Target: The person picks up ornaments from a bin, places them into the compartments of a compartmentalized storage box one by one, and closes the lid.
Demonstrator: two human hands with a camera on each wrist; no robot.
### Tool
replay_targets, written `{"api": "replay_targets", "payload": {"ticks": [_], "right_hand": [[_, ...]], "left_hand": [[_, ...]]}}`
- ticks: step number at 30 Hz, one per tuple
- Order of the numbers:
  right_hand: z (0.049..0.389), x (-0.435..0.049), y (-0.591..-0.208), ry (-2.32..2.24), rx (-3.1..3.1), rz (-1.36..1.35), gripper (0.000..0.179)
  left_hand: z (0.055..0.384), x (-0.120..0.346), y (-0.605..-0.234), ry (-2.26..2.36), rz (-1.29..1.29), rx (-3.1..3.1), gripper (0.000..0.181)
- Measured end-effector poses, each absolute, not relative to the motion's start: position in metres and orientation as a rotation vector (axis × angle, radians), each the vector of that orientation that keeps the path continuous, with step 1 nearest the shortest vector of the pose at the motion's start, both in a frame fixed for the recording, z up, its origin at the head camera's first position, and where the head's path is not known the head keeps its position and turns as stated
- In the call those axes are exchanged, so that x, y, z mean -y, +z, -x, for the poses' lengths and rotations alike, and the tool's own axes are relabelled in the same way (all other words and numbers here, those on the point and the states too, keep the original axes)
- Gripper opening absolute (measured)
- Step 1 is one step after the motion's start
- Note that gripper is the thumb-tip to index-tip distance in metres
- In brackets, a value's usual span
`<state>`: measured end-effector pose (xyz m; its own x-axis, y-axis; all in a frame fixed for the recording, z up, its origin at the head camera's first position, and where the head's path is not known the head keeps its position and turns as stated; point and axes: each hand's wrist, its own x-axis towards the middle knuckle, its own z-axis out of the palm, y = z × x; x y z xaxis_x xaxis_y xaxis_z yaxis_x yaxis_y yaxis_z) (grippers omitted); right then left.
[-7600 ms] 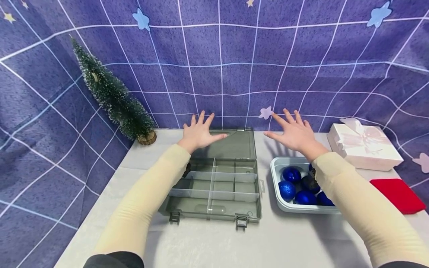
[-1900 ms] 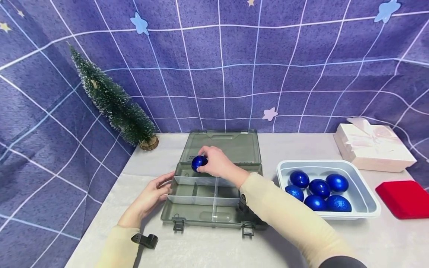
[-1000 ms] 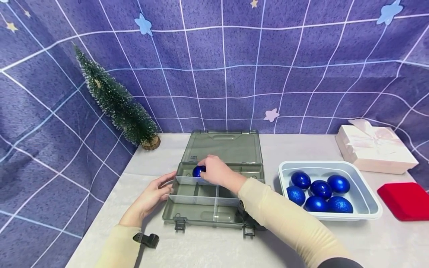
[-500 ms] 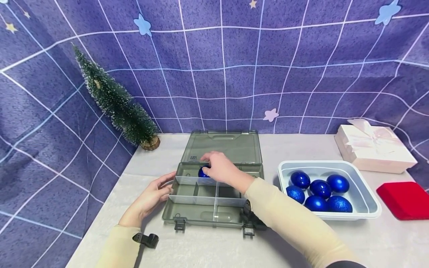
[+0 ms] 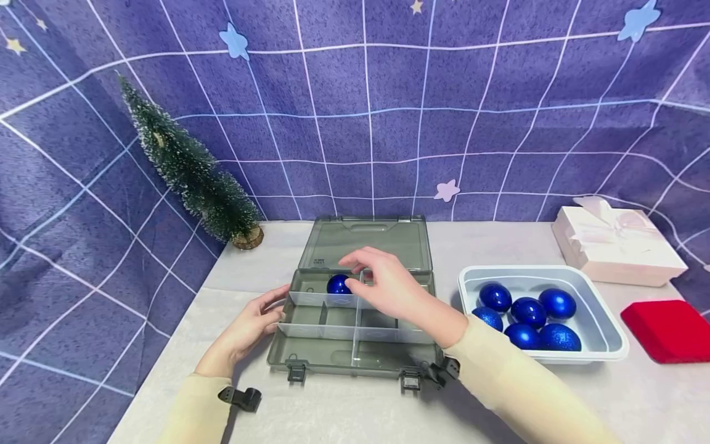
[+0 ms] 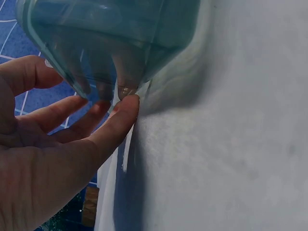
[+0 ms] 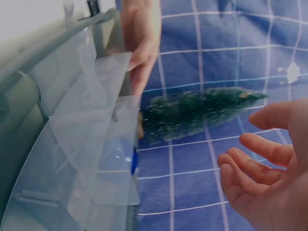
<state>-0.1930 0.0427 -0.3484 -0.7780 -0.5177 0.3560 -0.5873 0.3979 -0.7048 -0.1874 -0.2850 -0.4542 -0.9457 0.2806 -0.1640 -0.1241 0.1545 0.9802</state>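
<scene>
A shiny blue ball ornament (image 5: 337, 284) lies in the back-left compartment of the translucent grey-green organizer box (image 5: 310, 353), close to its middle divider. My right hand (image 5: 391, 290) hovers over the box just right of the ball, fingers spread and holding nothing; the right wrist view shows that hand (image 7: 269, 163) apart from the dividers (image 7: 103, 125). My left hand (image 5: 249, 327) rests its fingertips against the box's left side. Up close in the left wrist view, the fingers (image 6: 110, 127) touch the outer wall of the box (image 6: 120, 33) near its lower edge.
Right of the box stands a pale tub (image 5: 601, 320) with several blue balls (image 5: 529, 312). Farther right are a white gift box (image 5: 621, 243) with a bow and a red pouch-like item (image 5: 668, 331). A small frosted tree (image 5: 188, 172) stands back left, before a purple curtain (image 5: 344, 80).
The right hand lowered the blue ball into the back-left compartment, let go of it and drew back right. The ball shifted slightly right. The left hand has stayed at the box's side.
</scene>
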Motion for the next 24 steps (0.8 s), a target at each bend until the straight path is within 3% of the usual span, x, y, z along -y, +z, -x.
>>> {"api": "replay_targets", "payload": {"ticks": [13, 24], "right_hand": [[0.159, -0.125, -0.33, 1.286, 2.468, -1.007, 0.035], [0.16, -0.208, -0.345, 1.179, 2.536, -0.679, 0.032]], "left_hand": [[0.187, 0.283, -0.455, 1.857, -0.174, -2.128, 0.073], [0.186, 0.283, -0.456, 1.889, -0.193, -2.119, 0.072]]}}
